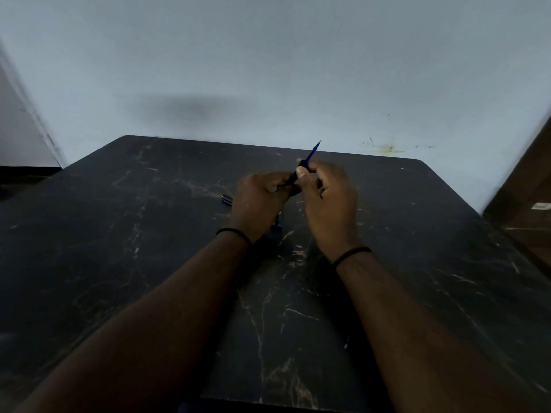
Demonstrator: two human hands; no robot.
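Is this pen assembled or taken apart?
Taken apart: a bare blue refill juts from the black pen gripped by the left hand and right hand; a loose blue piece lies nearby.

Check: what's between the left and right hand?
A pen, gripped by left hand and right hand, its blue tip pointing up and away. Head view shows it.

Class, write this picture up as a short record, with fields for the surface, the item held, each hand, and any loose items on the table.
surface: dark marbled table against a pale wall
item held: pen, black body, thin blue end pointing up and away
left: left hand grips the pen's lower end
right: right hand pinches the pen's upper body
loose items: small blue piece on the table beside the left hand; second small piece between the hands, partly hidden
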